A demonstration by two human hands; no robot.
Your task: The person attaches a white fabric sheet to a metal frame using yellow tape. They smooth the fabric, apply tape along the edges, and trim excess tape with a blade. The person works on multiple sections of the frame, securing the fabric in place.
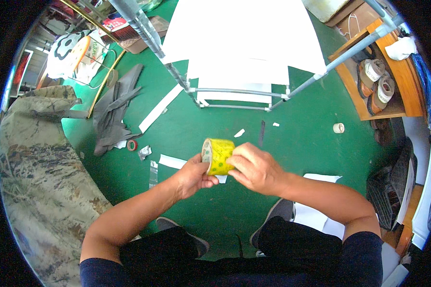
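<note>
A wide roll of yellow tape (221, 157) with a green pattern is held in front of me, above the green floor. Its pale round core faces left. My left hand (195, 173) is closed on the roll's left and lower side, its thumb at the core's edge. At the roll's right side, the bent fingers of my right hand (255, 168) press against the yellow surface. Whether they have lifted a tape end there cannot be made out.
Ahead stands a grey pipe frame (234, 91) with white sheets (244, 38). Paper scraps (172, 161), a small red tape roll (132, 145) and a white roll (338, 128) lie on the floor. A camouflage cover (43, 162) is at left, a wooden shoe rack (407, 81) at right.
</note>
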